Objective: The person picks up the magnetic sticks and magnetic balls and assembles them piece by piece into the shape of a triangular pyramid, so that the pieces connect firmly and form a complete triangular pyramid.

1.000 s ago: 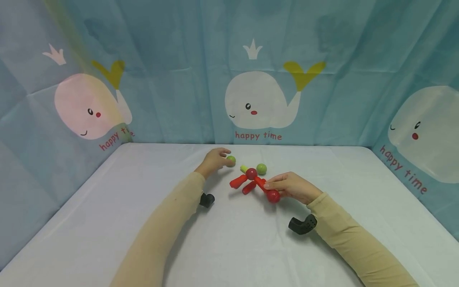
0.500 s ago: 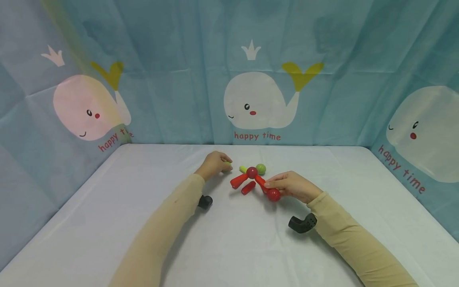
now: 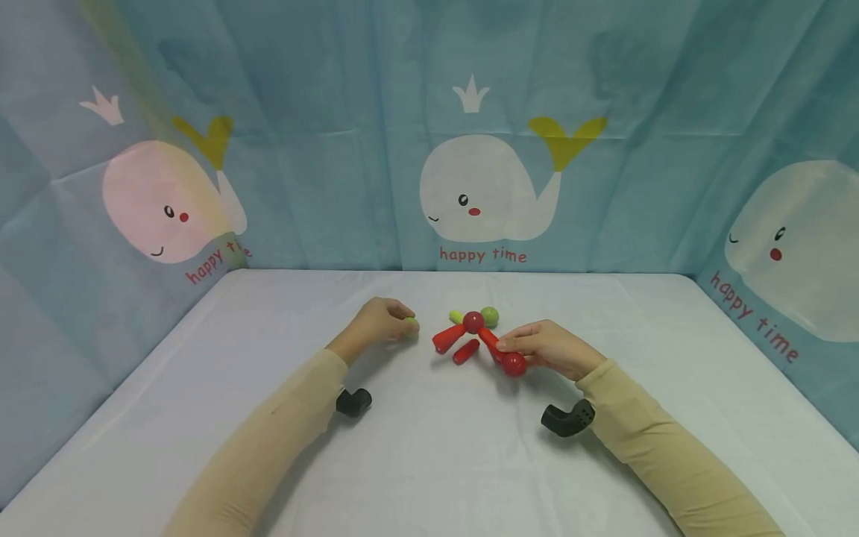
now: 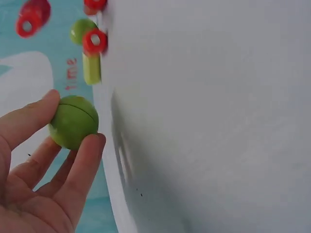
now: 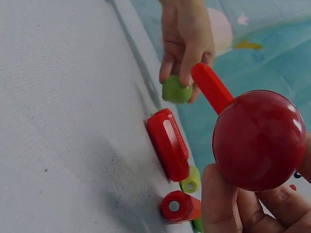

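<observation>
In the head view my left hand (image 3: pixel 376 322) pinches a green ball (image 4: pixel 74 122), thumb and fingertips around it, slightly above the table. My right hand (image 3: pixel 552 349) holds a red toy piece: a red ball (image 3: pixel 514 365) at the near end, a red rod (image 3: pixel 491 342), and a darker red ball (image 3: pixel 473 322) at the far end. Another red rod (image 3: pixel 448 339) sticks out left from that far ball. A short red rod (image 3: pixel 466 351) is below it. Close behind are a second green ball (image 3: pixel 490 316) and a lime-green rod (image 3: pixel 457 316), partly hidden.
A white cloth covers the table (image 3: pixel 429 455). Behind it hangs a blue curtain (image 3: pixel 322 201) printed with whales. Black curved wrist mounts (image 3: pixel 567 418) stick out from both sleeves. One rod end (image 5: pixel 174 206) in the right wrist view shows a grey disc.
My left hand has closed on the green ball and carried it left and toward me, away from the other pieces. The right hand stays nearly still with the red piece.
</observation>
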`<state>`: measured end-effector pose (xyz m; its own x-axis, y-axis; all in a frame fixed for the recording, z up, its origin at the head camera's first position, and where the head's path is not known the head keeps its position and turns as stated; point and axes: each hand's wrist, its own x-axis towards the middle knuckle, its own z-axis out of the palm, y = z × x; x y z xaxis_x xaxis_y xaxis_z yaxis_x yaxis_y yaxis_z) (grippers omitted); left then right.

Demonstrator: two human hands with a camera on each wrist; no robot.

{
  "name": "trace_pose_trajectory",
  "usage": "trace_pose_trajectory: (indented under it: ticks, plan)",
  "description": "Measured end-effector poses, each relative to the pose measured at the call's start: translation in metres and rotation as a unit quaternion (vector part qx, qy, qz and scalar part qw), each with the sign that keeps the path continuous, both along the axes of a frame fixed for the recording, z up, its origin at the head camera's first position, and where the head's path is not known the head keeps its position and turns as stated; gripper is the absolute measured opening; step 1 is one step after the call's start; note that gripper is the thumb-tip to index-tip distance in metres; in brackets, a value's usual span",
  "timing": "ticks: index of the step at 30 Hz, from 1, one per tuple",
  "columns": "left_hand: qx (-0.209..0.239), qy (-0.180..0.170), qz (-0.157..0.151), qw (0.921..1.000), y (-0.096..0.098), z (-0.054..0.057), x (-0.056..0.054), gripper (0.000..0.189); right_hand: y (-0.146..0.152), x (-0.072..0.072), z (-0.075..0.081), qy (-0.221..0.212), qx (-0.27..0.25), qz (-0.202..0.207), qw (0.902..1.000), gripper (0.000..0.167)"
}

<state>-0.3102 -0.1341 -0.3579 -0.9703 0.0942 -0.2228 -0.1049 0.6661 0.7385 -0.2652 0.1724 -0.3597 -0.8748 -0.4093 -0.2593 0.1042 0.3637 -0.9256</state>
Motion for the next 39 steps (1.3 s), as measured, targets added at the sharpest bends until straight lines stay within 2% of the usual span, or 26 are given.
trace_pose_trajectory:
  ticks: [5, 11, 21, 28, 32, 39]
  plan:
    - [0.019, -0.017, -0.01, 0.9996, -0.003, 0.002, 0.019, 0.03, 0.0, -0.001, -0.001, -0.001, -0.003, 0.001, 1.0, 0.039]
    - [0.074, -0.031, -0.041, 0.9959, -0.006, 0.003, 0.04, 0.028, -0.001, 0.0, 0.0, 0.0, -0.002, 0.003, 1.0, 0.039]
    - [0.111, -0.023, -0.054, 0.9921, -0.002, 0.002, 0.061, 0.029, -0.004, 0.003, 0.0, 0.004, 0.003, 0.016, 0.9999, 0.036]
    - [0.096, -0.024, -0.039, 0.9943, -0.005, -0.001, 0.078, 0.027, -0.007, 0.006, 0.0, -0.001, 0.017, 0.046, 0.9988, 0.032]
    - [0.102, -0.026, -0.042, 0.9936, -0.008, -0.003, 0.087, 0.028, -0.009, 0.009, 0.001, -0.006, 0.028, 0.064, 0.9975, 0.03]
    - [0.093, -0.038, -0.052, 0.9936, -0.013, -0.007, 0.096, 0.031, -0.014, 0.014, -0.001, -0.003, 0.053, 0.1, 0.9936, 0.03]
